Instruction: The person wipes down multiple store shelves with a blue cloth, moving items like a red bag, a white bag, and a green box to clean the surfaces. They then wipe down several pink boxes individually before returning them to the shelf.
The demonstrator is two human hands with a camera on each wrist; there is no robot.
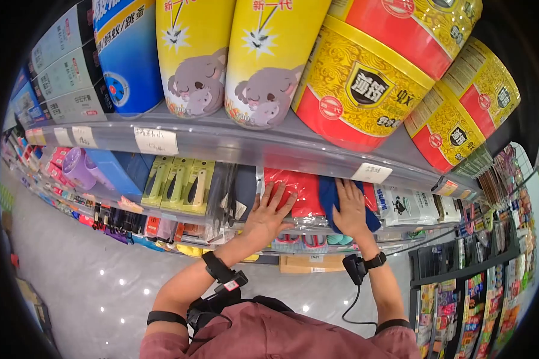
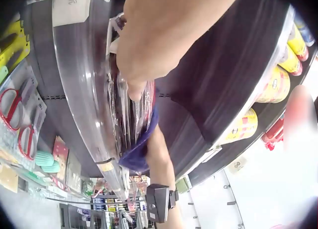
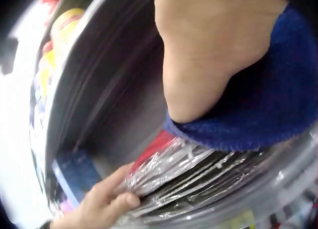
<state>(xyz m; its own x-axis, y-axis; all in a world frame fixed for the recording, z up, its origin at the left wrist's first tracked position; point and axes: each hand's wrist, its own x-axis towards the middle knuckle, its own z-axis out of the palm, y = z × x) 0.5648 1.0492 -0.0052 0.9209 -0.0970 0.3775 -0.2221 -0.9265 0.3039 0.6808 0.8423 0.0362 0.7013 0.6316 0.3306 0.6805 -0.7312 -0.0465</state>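
My left hand point(image 1: 271, 212) lies with fingers spread on a red plastic-wrapped pack point(image 1: 306, 190) on the lower shelf. To its right, my right hand point(image 1: 351, 210) rests with straight fingers on a folded dark blue cloth point(image 1: 327, 194). The cloth lies over part of the red pack and droops toward the shelf's front. From the right wrist view, shiny wrapped packs point(image 3: 184, 174) are stacked beneath the cloth, and the left hand touches their near end. The left wrist view shows the same stack point(image 2: 130, 110) behind the clear shelf lip, under the left hand's thumb.
Above the hands runs a shelf edge point(image 1: 215, 146) with price tags, bearing yellow bottles point(image 1: 269, 72) and yellow-red tubs point(image 1: 359, 84). Green-carded knives point(image 1: 173, 185) stand left of the hands; white packs point(image 1: 407, 206) lie at right. A clear lip point(image 2: 82, 85) borders the lower shelf.
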